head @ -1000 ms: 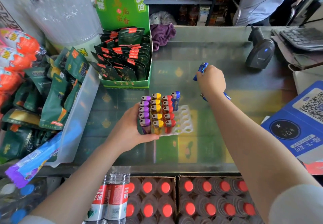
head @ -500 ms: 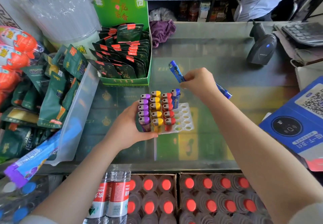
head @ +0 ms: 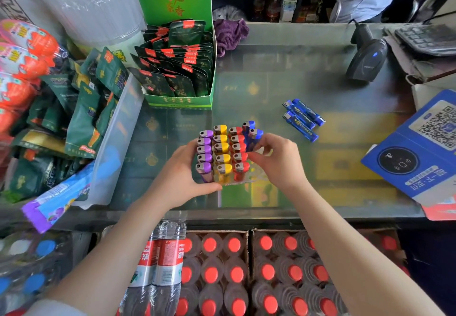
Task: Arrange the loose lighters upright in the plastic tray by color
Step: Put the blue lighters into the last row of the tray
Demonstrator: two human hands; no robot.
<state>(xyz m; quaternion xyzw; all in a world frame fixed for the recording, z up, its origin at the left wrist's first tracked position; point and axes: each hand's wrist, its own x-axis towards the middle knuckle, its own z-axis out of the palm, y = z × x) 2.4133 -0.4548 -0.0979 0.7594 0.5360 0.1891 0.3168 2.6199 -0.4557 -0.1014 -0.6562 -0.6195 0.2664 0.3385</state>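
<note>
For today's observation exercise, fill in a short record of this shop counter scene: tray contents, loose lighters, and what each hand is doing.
tray: plastic tray with upright purple, yellow and red columns, five each, and two blue
loose lighters: three blue lighters lying flat on the glass counter
left hand: left hand holds the tray's left side
right hand: right hand pinches the second blue lighter, setting it in the tray

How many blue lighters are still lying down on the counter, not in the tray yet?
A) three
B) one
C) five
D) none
A: three loose blue lighters lie flat side by side on the glass counter, apart from the tray, where the right hand is setting a second blue lighter upright.
</note>
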